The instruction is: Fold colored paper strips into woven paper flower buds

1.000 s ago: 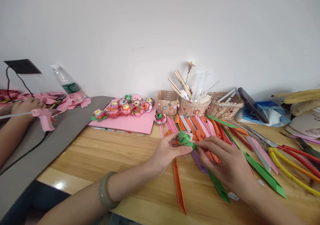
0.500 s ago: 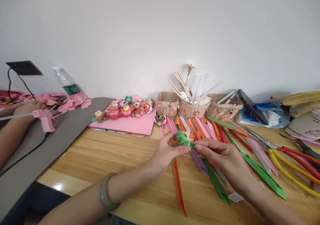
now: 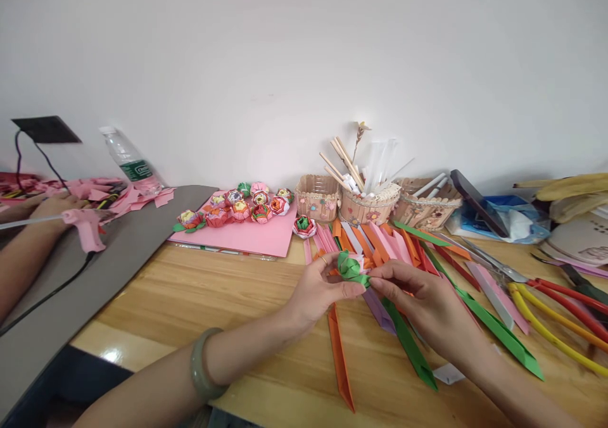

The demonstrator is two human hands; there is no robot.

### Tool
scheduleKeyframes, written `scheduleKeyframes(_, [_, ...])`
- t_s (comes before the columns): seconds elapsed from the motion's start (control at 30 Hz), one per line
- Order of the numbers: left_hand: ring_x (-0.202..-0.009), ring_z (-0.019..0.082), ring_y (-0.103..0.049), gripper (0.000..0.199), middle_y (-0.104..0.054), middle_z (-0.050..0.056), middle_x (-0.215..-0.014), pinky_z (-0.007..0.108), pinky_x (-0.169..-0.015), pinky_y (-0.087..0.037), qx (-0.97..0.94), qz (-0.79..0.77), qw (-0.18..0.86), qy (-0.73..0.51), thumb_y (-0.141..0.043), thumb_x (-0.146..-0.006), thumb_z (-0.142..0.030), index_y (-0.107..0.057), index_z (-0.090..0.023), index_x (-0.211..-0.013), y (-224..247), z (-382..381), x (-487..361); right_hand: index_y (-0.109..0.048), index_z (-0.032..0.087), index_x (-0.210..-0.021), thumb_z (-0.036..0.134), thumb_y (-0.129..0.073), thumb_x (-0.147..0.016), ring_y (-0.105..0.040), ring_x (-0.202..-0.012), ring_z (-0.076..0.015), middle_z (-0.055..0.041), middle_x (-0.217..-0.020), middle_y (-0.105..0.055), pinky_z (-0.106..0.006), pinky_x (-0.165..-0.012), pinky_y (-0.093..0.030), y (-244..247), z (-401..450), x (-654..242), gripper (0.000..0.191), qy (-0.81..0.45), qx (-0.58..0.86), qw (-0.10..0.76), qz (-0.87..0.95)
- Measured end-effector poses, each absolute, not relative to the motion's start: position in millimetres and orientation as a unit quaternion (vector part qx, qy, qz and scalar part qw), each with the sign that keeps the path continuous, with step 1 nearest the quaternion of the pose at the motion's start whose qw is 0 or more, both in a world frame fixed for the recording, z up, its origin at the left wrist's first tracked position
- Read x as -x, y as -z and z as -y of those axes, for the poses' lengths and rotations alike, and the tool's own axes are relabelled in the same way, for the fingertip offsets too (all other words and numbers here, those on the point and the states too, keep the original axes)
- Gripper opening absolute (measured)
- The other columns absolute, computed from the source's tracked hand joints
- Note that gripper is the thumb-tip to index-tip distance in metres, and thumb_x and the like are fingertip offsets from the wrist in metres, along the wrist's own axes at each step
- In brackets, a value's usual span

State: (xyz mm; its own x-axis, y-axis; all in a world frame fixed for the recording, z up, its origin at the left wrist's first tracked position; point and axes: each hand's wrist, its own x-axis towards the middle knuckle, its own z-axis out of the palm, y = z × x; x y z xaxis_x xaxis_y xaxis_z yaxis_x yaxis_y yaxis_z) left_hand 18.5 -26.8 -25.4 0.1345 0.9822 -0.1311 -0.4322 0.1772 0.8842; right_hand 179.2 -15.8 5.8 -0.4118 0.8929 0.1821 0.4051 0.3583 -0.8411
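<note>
A green paper flower (image 3: 349, 265) with a bit of pale pink at its side is held above the table between my two hands. My left hand (image 3: 317, 292) grips it from the left, thumb in front and fingers behind. On the other side, my right hand (image 3: 412, 292) pinches the green paper at the flower's lower right edge between thumb and fingers. Beneath and behind my hands lie folded paper strips (image 3: 389, 241) in pink, orange, purple and green. One orange strip (image 3: 339, 358) lies apart, nearer to me.
Finished paper flowers (image 3: 240, 210) sit on a pink sheet (image 3: 280, 241). Decorated baskets (image 3: 370, 209) stand by the wall. To the right lie scissors (image 3: 522, 279). At left are a co-worker's hand (image 3: 50, 206), a pink glue gun (image 3: 83, 228) and a bottle (image 3: 126, 159).
The green flower has turned slightly and lowered a little in my hands. My fingers have shifted only slightly; both hands keep their hold.
</note>
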Motion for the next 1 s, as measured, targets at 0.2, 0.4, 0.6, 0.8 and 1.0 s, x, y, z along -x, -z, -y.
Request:
scheduleKeyframes(0.2, [-0.081, 0.014, -0.058, 0.050, -0.062, 0.004, -0.091, 0.028, -0.078, -0.045, -0.353, -0.396, 0.662, -0.530, -0.079, -0.048, -0.017, -0.060, -0.014, -0.093, 25.1, 25.8, -18.6, -0.062, 0.021, -0.069, 0.036, -0.052, -0.081, -0.059, -0.064, -0.0167, -0.0021, -0.068, -0.064, -0.027, -0.057, -0.047, -5.1, 15.9, -180.4, 0.021, -0.311, 0.419, 0.323, 0.790])
scheduleKeyframes(0.4, [-0.080, 0.013, -0.058, 0.049, -0.062, 0.003, -0.090, 0.027, -0.076, -0.046, -0.353, -0.392, 0.661, -0.533, -0.080, -0.047, -0.017, -0.060, -0.015, -0.093, 25.8, 25.6, -18.7, -0.062, 0.021, -0.070, 0.036, -0.053, -0.081, -0.059, -0.063, -0.0161, -0.0022, -0.068, -0.065, -0.027, -0.056, -0.047, -3.6, 13.3, -181.0, 0.021, -0.302, 0.427, 0.327, 0.787])
scheduleKeyframes(0.6, [-0.080, 0.014, -0.058, 0.048, -0.062, 0.003, -0.087, 0.029, -0.076, -0.046, -0.349, -0.393, 0.661, -0.535, -0.080, -0.047, -0.017, -0.060, -0.014, -0.091, 23.0, 26.5, -18.9, -0.061, 0.020, -0.078, 0.026, -0.051, -0.082, -0.060, -0.067, -0.0171, -0.0049, -0.077, -0.064, -0.030, -0.062, -0.047, 1.0, 17.0, -179.9, 0.012, -0.190, 0.419, 0.340, 0.820])
scheduleKeyframes(0.8, [-0.078, 0.012, -0.058, 0.050, -0.062, 0.003, -0.087, 0.027, -0.075, -0.045, -0.345, -0.400, 0.657, -0.538, -0.079, -0.048, -0.015, -0.057, -0.014, -0.092, 22.3, 26.0, -19.2, -0.060, 0.020, -0.075, 0.029, -0.051, -0.082, -0.059, -0.065, -0.0171, -0.0048, -0.076, -0.063, -0.029, -0.059, -0.045, 0.2, 21.5, -177.7, 0.015, -0.207, 0.432, 0.344, 0.808])
scheduleKeyframes(1.0, [-0.079, 0.013, -0.057, 0.049, -0.061, 0.002, -0.090, 0.029, -0.076, -0.045, -0.343, -0.387, 0.660, -0.546, -0.080, -0.047, -0.018, -0.058, -0.015, -0.091, 24.5, 26.0, -19.6, -0.063, 0.019, -0.080, 0.042, -0.052, -0.079, -0.058, -0.070, -0.0166, -0.0028, -0.077, -0.065, -0.025, -0.060, -0.045, -5.2, 12.6, -180.8, 0.025, -0.461, 0.447, 0.304, 0.704])
